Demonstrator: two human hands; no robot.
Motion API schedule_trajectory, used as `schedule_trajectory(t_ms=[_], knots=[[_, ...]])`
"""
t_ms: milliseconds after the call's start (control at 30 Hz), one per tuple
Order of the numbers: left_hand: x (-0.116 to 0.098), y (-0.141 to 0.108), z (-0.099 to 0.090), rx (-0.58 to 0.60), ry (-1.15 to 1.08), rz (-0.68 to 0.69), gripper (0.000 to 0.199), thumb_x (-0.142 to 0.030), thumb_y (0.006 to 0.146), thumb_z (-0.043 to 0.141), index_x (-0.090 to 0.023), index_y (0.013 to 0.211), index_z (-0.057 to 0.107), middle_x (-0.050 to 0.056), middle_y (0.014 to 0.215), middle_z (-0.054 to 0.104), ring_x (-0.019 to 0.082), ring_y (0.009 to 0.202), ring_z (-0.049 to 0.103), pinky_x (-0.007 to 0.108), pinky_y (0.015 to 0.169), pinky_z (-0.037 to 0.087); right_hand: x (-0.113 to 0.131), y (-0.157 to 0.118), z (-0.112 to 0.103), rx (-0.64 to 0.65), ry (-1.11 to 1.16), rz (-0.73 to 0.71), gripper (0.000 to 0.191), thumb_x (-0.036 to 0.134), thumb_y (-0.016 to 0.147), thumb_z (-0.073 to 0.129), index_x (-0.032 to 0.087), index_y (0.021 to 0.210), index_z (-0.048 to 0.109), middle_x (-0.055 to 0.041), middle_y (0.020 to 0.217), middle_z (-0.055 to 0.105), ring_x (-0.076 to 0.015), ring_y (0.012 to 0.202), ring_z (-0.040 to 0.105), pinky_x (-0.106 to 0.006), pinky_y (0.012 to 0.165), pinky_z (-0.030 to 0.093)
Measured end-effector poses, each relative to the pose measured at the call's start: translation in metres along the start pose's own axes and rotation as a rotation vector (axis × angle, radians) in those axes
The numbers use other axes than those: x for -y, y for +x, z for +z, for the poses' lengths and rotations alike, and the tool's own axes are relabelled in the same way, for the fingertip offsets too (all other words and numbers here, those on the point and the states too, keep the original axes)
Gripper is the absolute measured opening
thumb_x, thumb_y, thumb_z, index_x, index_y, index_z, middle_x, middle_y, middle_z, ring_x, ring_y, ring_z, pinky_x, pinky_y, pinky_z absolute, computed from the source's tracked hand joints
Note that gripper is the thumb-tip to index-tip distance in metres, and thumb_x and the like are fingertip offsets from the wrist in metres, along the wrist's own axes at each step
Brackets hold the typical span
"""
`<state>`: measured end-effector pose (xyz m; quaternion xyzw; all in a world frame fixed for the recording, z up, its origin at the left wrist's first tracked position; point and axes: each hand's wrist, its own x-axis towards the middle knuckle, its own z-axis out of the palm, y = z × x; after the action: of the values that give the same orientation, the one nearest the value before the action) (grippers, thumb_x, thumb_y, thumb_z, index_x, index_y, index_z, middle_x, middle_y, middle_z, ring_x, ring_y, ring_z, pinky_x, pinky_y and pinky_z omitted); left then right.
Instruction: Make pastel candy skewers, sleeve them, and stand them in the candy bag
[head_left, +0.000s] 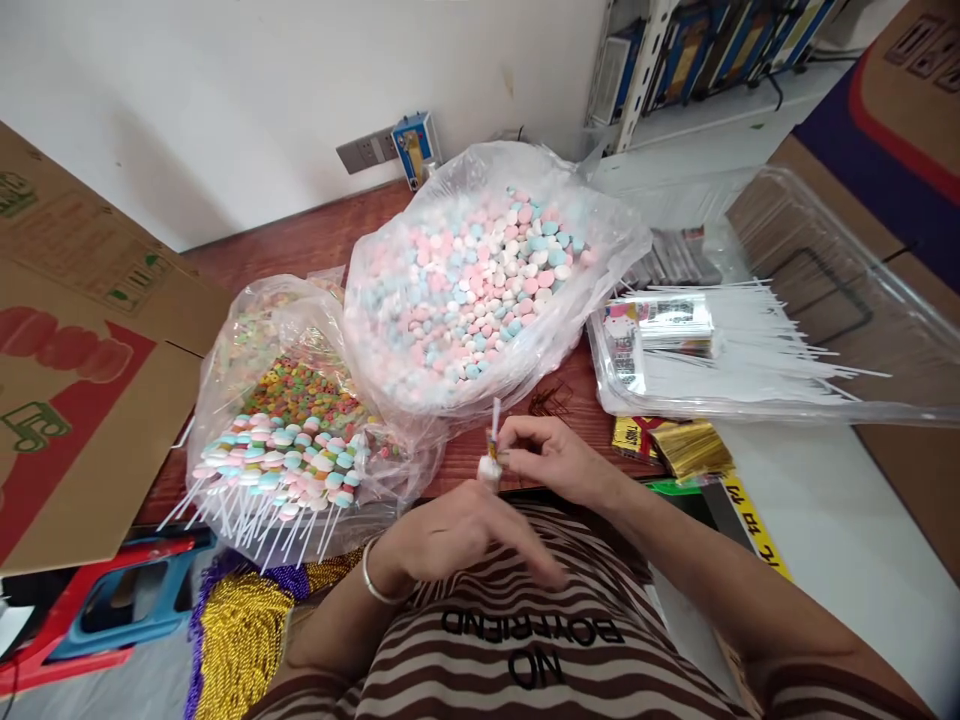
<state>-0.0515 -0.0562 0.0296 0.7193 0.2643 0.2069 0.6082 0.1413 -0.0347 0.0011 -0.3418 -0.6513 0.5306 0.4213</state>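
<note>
Big cardboard box (pixel 82 360) on your left, cut off by the frame. Clear plastic tray (pixel 720 400) at right: loose white sticks (pixel 765 330), shiny packets (pixel 675 322). Big clear bag (pixel 480 270) mid-table, pink, white and blue candies, far side hazy through the plastic. Smaller bag (pixel 277 310) left of it, orange-green rings inside, a pile of loaded sticks (pixel 292 465) on its near side (too heaped to count). Your left hand (pixel 457 530), white bracelet (pixel 369 572) on the wrist, is motion-blurred, some fingers stretched out over your striped shirt (pixel 517 630); can't tell whether its thumb grips anything. Your right hand (pixel 551 458) has thumb and forefinger pinched at the upright candy stick (pixel 491 450). That stick is right at the table edge, between your hands, in front of the big bag: pale tip up, small gold-coloured bit midway, whitish lump below. Its lower end is hidden by your left hand; lump's detail is too blurry to read.
</note>
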Motion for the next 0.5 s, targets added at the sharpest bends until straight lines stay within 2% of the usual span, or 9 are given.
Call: schedule_trajectory(t_ms=[33,67,100,167,267,333,367,433,500], knots=[[0.008,0.002,-0.001,0.075,-0.007,-0.047,0.060,-0.063,0.100,0.036,-0.021,0.109,0.079,0.011,0.106,0.079,0.028,0.103,0.073,0.041,0.099,0.056,0.003,0.001,-0.005,0.033,0.028,-0.012,0.013,0.021,0.088,0.061,0.019,0.075,0.063,0.0025,0.070,0.061,-0.0119,0.064,0.054,-0.023,0.060,0.042],[0.016,0.006,-0.002,0.003,0.012,-0.110,0.052,-0.057,0.100,0.043,-0.020,0.117,0.076,0.010,0.115,0.077,0.029,0.109,0.071,0.044,0.104,0.052,0.006,0.000,-0.008,0.089,0.026,-0.044,0.011,0.021,0.087,0.062,0.018,0.076,0.064,0.0019,0.072,0.062,-0.0118,0.066,0.054,-0.023,0.062,0.042],[0.024,0.009,-0.003,-0.147,-0.014,-0.157,0.048,-0.053,0.098,0.050,-0.019,0.124,0.072,0.011,0.122,0.075,0.030,0.113,0.069,0.046,0.106,0.051,0.009,0.000,-0.008,0.159,-0.003,-0.078,0.011,0.020,0.086,0.062,0.017,0.076,0.065,0.0017,0.072,0.062,-0.0113,0.065,0.053,-0.023,0.062,0.040],[0.034,0.013,-0.007,-0.400,-0.193,-0.171,0.052,-0.050,0.097,0.055,-0.022,0.141,0.061,0.011,0.138,0.067,0.031,0.121,0.066,0.048,0.108,0.050,0.010,0.001,0.000,0.292,-0.086,-0.093,0.013,0.015,0.083,0.062,0.017,0.070,0.062,0.0028,0.069,0.058,-0.0099,0.061,0.047,-0.023,0.059,0.036],[0.032,0.002,-0.011,-0.494,-0.260,-0.142,0.059,-0.053,0.098,0.050,-0.025,0.151,0.051,0.009,0.157,0.051,0.031,0.145,0.047,0.046,0.122,0.035,-0.001,0.012,0.026,0.270,-0.057,0.094,0.019,0.012,0.080,0.062,0.017,0.063,0.055,0.0050,0.061,0.051,-0.0096,0.058,0.044,-0.022,0.056,0.034],[0.024,-0.020,-0.014,-0.542,-0.118,-0.195,0.069,-0.058,0.093,0.059,-0.024,0.152,0.051,0.008,0.164,0.041,0.031,0.154,0.033,0.044,0.128,0.022,-0.010,0.023,0.048,0.235,0.083,0.231,0.018,0.014,0.082,0.063,0.017,0.065,0.056,0.0042,0.063,0.055,-0.0110,0.062,0.049,-0.022,0.058,0.039],[0.020,-0.034,-0.015,-0.578,-0.085,-0.241,0.076,-0.061,0.087,0.064,-0.025,0.153,0.049,0.008,0.165,0.039,0.033,0.154,0.031,0.044,0.128,0.022,-0.013,0.027,0.060,0.246,0.137,0.240,0.018,0.014,0.082,0.063,0.016,0.066,0.057,0.0042,0.064,0.056,-0.0112,0.063,0.051,-0.022,0.060,0.041],[0.018,-0.068,-0.018,-0.668,-0.072,-0.352,0.087,-0.064,0.083,0.067,-0.026,0.157,0.043,0.009,0.161,0.045,0.036,0.152,0.036,0.047,0.125,0.029,-0.016,0.034,0.087,0.385,0.144,0.124,0.020,0.014,0.082,0.067,0.016,0.065,0.057,0.0038,0.068,0.058,-0.0111,0.067,0.054,-0.021,0.063,0.043],[0.022,-0.100,-0.019,-0.778,0.031,-0.499,0.084,-0.069,0.077,0.068,-0.026,0.148,0.056,0.008,0.154,0.055,0.039,0.148,0.041,0.047,0.123,0.033,-0.015,0.037,0.115,0.540,0.052,-0.080,0.020,0.012,0.080,0.072,0.015,0.067,0.058,-0.0019,0.087,0.067,-0.0123,0.079,0.060,-0.020,0.071,0.047]])
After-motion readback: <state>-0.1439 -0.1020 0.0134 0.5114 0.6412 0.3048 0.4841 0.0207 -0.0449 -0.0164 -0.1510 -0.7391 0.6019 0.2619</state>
